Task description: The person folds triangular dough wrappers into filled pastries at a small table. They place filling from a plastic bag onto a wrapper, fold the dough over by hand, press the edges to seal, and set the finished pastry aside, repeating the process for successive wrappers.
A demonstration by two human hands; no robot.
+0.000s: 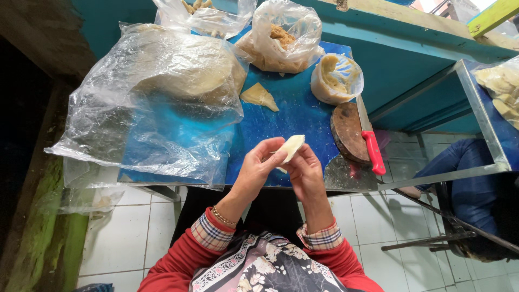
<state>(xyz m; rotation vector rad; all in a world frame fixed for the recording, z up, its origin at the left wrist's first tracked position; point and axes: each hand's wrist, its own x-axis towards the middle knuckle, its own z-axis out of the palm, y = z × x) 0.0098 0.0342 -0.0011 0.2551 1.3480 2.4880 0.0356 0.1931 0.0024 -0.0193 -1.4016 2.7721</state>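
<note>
Dumpling [291,147] tip-up, slanting up-right

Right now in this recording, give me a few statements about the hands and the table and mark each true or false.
1. Both hands, left hand and right hand, hold one pale folded dough piece. True.
2. The knife with the red handle is in the right hand. False: it lies by the round wooden board on the blue table.
3. A second folded dough piece lies on the table. True.
4. The large clear plastic bag lies on the floor. False: it lies on the table.
</note>
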